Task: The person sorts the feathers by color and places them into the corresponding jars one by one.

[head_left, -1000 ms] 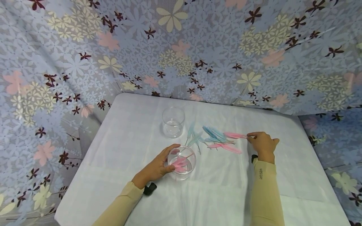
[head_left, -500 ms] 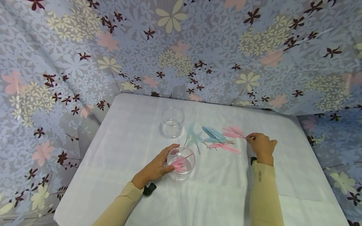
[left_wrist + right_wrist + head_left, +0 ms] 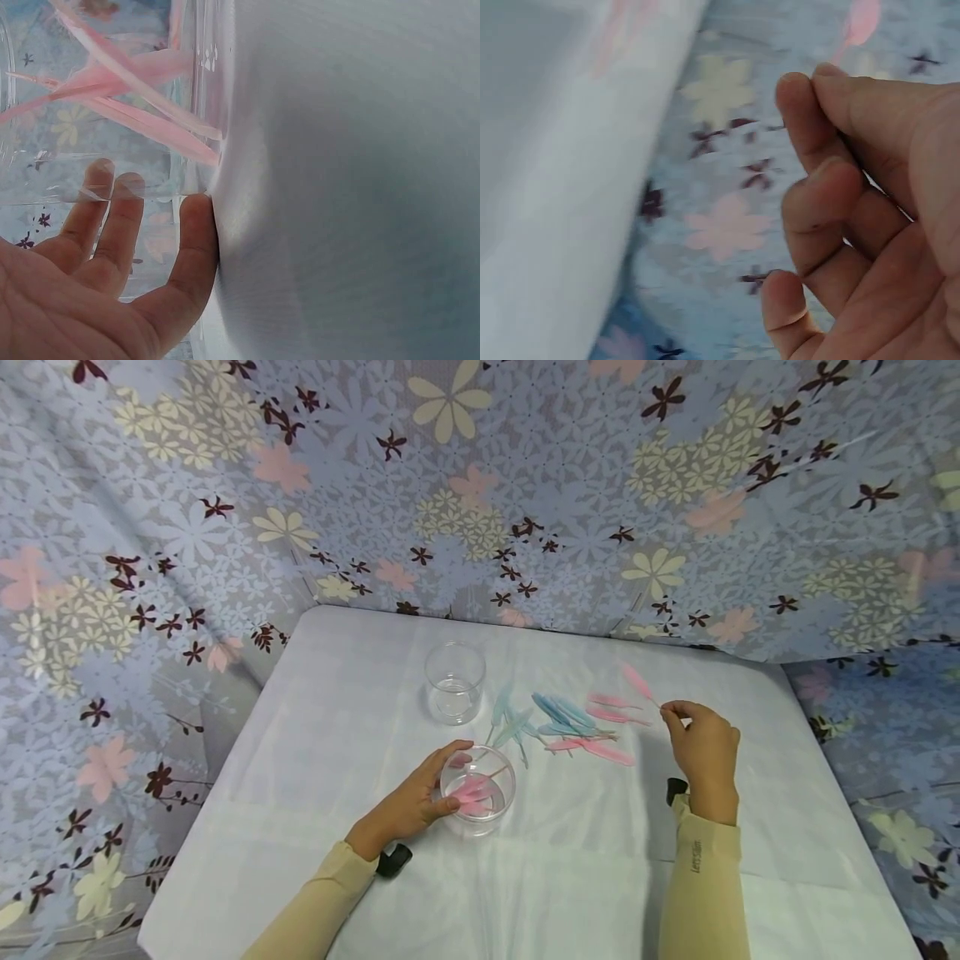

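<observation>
My right hand (image 3: 701, 747) pinches a pink feather (image 3: 638, 682) by its quill between thumb and forefinger, lifted just off the desk (image 3: 300, 827), beyond the loose pile of feathers (image 3: 573, 727). My left hand (image 3: 408, 806) curls its fingers (image 3: 191, 247) round the near cup (image 3: 477, 789), which already holds pink feathers; the far cup (image 3: 454, 682) stands empty. I judge I am mid-sort: the next move calls for carrying this feather left and dropping it quill-down into the steadied cup.
</observation>
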The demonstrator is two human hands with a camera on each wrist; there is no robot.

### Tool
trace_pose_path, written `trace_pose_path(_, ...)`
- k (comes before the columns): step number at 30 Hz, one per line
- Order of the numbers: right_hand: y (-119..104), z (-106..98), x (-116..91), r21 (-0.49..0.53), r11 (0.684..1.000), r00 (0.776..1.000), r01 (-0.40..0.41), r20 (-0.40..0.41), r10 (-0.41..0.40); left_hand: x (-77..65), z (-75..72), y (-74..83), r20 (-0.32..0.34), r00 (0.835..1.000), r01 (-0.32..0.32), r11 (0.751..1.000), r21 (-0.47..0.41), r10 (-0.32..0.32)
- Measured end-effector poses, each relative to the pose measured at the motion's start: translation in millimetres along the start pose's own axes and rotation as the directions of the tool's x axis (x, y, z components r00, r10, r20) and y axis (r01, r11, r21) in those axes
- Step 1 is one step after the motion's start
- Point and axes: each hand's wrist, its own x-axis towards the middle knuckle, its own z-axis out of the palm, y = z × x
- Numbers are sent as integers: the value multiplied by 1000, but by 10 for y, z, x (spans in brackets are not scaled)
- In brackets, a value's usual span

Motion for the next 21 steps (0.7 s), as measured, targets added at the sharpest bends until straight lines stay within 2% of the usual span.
trace_pose_path(5,-245,-105,-67,108,989,990,100,-107,-89,-6,1,-13,-7,1000,8,1000,19,-7)
trace_pose_path(11,-490,-232,-185,194,954,962,228,-195,-191,-5,6,-16,3,1000,4,1000,12,-4)
trace_pose_path(18,-815,-343,-375,364,886,956,286,-168,-239,4,-12,-9,7,1000,-9,1000,11,9)
trace_pose_path(21,-930,-354,-416,400,862,950,312,-153,-273,4,-22,-3,9,1000,-2,1000,14,2)
